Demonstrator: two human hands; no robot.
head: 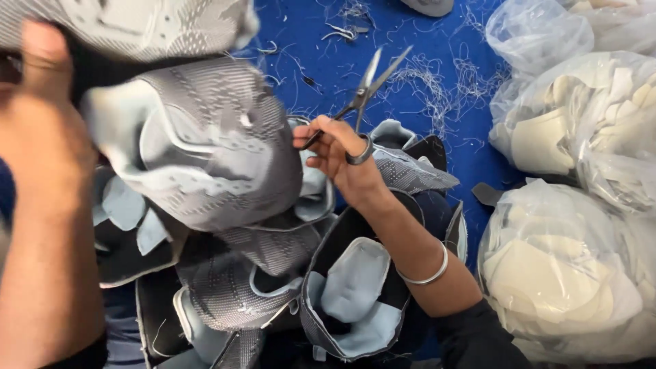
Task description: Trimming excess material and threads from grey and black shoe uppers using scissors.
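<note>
A blue bench (pixel 437 48) is filling the upper centre of the frame, littered with loose thread clippings (pixel 437 82). Down the right edge, clear plastic bags (pixel 581 123) are bulging with pale cream foam pieces (pixel 540 273). At centre, the right hand (pixel 338 154) is gripping open scissors (pixel 365 89) above a pile of shoe uppers (pixel 273 273). At the left, the left hand (pixel 41 130) is clutching a grey knit upper (pixel 212 143).

Shoe upper (pixel 205 150) raised at left in left hand (pixel 41 130); scissors (pixel 362 96) at centre in right hand (pixel 338 154), blades pointing away. Heap of uppers (pixel 273 273) beneath both hands. Thread scraps (pixel 437 82) behind. Bags of cut pieces (pixel 581 205) at right.
</note>
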